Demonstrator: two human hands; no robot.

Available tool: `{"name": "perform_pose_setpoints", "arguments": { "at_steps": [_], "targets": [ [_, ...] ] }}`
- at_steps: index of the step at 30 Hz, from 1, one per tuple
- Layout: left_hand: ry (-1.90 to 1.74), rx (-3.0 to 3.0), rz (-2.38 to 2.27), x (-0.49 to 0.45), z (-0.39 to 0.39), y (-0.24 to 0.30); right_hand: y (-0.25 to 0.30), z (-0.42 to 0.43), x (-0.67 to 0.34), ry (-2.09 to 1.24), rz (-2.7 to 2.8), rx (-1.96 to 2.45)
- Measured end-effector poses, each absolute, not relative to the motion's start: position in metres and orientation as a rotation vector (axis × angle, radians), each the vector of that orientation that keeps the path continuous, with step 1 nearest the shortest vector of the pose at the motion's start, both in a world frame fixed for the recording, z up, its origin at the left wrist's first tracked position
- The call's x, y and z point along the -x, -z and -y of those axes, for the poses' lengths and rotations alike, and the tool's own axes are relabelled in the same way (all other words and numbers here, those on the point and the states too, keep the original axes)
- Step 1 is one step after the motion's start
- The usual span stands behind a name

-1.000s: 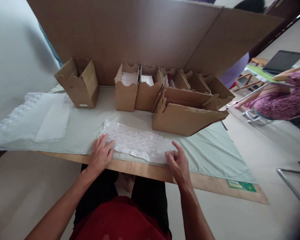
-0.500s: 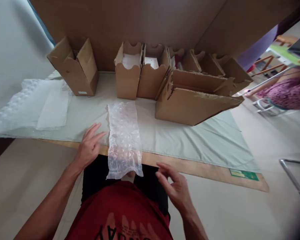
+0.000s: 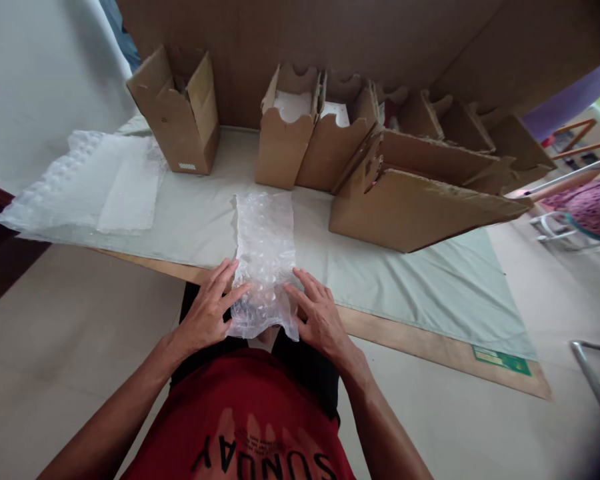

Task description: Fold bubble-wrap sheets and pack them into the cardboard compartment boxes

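Note:
A clear sheet of bubble wrap lies lengthwise on the pale green cloth, its near end hanging over the table's front edge. At its left edge is my left hand, fingers stretched and apart, with a fingertip on the plastic. My right hand rests along the opposite edge, also with fingers spread, its fingertips touching the wrap. Neither hand is closed around the sheet.
More bubble wrap and a flat white foam-like sheet lie at the left. Behind stand several cardboard boxes, including a lone tall one, a narrow one and a long one. A metal chair frame is at right.
Both hands have moved inward to the two edges of the bubble wrap; the right hand has also come forward from below the table edge. The view has shifted slightly.

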State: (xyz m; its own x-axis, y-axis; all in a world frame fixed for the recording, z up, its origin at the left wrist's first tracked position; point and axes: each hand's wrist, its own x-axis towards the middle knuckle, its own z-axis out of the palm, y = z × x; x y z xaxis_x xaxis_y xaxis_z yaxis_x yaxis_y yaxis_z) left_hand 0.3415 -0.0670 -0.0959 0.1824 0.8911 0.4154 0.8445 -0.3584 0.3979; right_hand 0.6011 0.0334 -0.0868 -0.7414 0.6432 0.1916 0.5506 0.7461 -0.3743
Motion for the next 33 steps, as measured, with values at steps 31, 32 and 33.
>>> {"name": "perform_pose_setpoints", "arguments": {
  "at_steps": [31,32,33],
  "targets": [
    [-1.104,-1.655,-2.137,-0.368,0.020,0.088,0.069,-0.063,-0.556,-1.355,1.740,1.293],
    [-1.105,-1.640,-2.148,-0.368,0.021,0.088,0.071,-0.064,-0.554,-1.364,1.717,1.275],
    [-1.115,-1.606,-2.159,-0.368,0.022,0.088,0.072,-0.065,-0.552,-1.356,1.708,1.264]
  ]
}}
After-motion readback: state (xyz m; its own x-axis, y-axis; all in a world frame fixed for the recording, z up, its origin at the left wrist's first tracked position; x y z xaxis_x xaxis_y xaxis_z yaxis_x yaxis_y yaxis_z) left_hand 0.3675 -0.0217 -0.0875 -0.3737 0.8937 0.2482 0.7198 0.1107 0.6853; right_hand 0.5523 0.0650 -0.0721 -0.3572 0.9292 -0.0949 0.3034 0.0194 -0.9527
